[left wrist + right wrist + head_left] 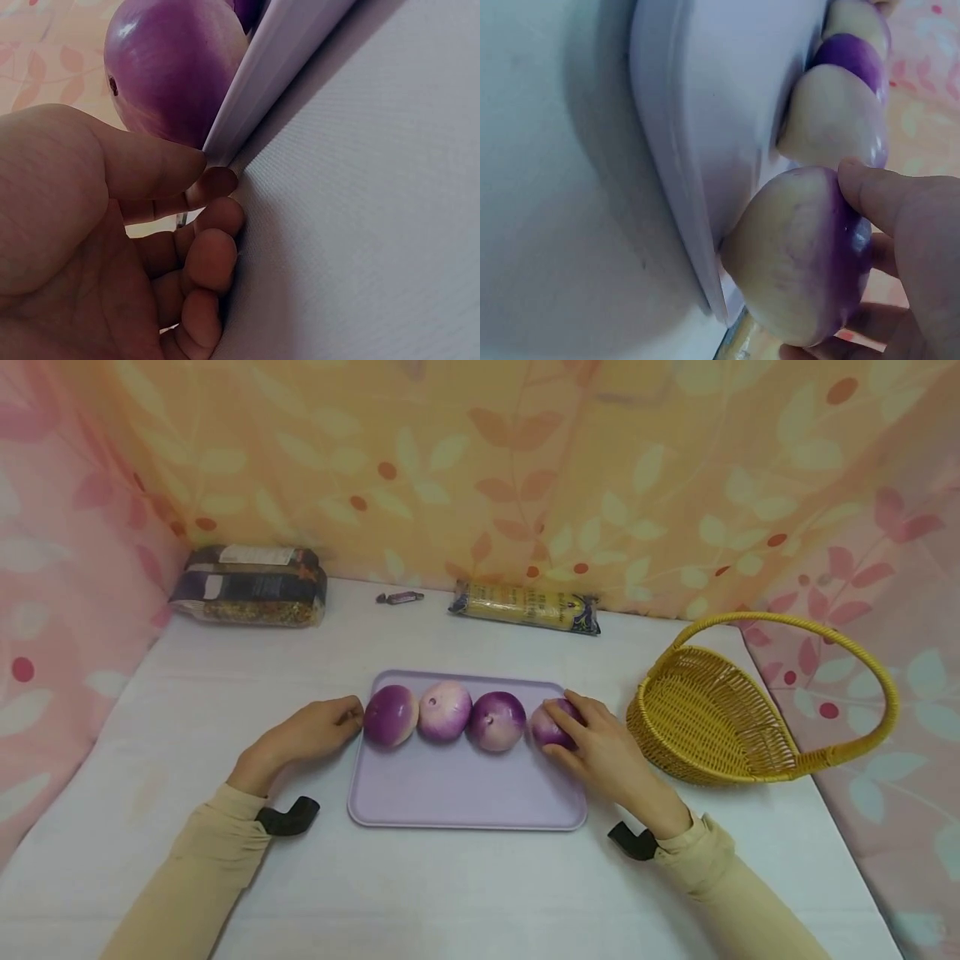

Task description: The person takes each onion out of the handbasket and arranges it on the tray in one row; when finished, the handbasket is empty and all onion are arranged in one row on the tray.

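Several purple-and-white turnips, one of them (446,712) paler, stand in a row along the back half of a lilac tray (465,789). My right hand (609,758) holds the rightmost turnip (799,255), thumb on one side and fingers round the other. It sits a little apart from its neighbour (497,722). At the tray's left edge, my left hand (318,728) pinches the rim between thumb and forefinger, right beside the leftmost turnip (169,67). The other left fingers are curled by the white cloth.
A yellow wicker basket (708,718) with a tall handle stands right of the tray. Along the back lie a dark bag of grains (251,587), a small wrapped candy (401,597) and a yellow packet (525,606). Patterned curtains (517,468) enclose the table.
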`<action>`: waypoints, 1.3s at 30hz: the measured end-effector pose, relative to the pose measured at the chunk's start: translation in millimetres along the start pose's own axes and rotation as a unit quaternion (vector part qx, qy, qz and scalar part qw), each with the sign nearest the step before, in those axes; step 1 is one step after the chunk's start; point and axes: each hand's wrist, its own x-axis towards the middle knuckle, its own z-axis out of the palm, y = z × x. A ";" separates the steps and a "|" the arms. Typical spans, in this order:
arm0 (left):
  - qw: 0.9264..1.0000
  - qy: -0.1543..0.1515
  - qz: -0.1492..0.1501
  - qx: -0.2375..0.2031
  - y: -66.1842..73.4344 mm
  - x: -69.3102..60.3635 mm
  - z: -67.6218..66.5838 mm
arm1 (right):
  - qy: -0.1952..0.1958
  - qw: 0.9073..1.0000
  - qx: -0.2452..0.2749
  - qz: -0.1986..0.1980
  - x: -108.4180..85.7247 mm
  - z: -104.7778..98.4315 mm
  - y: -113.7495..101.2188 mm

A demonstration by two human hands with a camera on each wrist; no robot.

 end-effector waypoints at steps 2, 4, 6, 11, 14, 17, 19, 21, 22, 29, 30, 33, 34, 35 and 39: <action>1.000 0.003 -0.001 0.002 -0.4 -0.2 -0.1 | 0.006 1.000 -0.004 -0.018 4.6 2.7 -1.5; 1.000 0.005 -0.001 0.002 -1.0 -0.2 0.0 | 0.011 0.999 -0.009 -0.034 9.2 5.4 -3.1; 1.000 0.004 -0.001 0.001 -1.4 -0.1 0.5 | 0.017 0.999 -0.015 -0.045 12.7 7.5 -4.6; 1.000 -0.004 -0.005 -0.003 -0.7 0.6 1.7 | 0.019 0.999 -0.014 -0.044 16.9 10.0 -6.6; 1.000 -0.006 -0.009 -0.001 1.0 0.3 0.9 | 0.017 0.999 -0.009 -0.038 17.1 9.8 -6.8; 1.000 -0.006 -0.008 0.000 3.4 -0.4 -0.9 | 0.020 0.999 -0.001 -0.032 16.6 9.6 -6.4; 1.000 -0.005 -0.008 -0.002 4.3 -0.7 -1.6 | 0.022 0.999 0.004 -0.030 16.5 9.6 -6.1; 1.000 -0.005 -0.007 -0.003 5.0 -1.0 -1.9 | 0.023 0.999 0.006 -0.029 16.4 9.8 -5.7; 1.000 -0.005 -0.005 -0.004 5.0 -1.1 -1.9 | 0.024 0.999 0.008 -0.030 16.5 9.9 -5.5; 1.000 -0.006 -0.010 -0.008 7.6 -1.0 -2.1 | 0.009 1.000 0.014 -0.016 13.9 9.0 -2.4; 1.000 -0.007 -0.010 -0.009 7.6 -1.0 -2.4 | 0.006 1.000 0.014 -0.012 13.4 8.3 -2.2; 1.000 -0.007 -0.010 -0.010 6.0 -1.2 -4.4 | 0.000 1.000 0.014 -0.005 12.8 5.7 -2.3; 1.000 -0.003 -0.011 -0.008 5.0 -1.6 -5.8 | 0.000 1.000 0.014 -0.006 13.1 4.7 -2.7; 1.000 0.008 -0.012 -0.003 3.9 -1.9 -7.1 | 0.002 1.000 0.015 -0.010 13.6 3.6 -3.5; 0.996 0.087 -0.017 0.024 9.4 0.0 -14.6 | 0.015 0.999 0.013 -0.046 17.8 -1.9 -7.9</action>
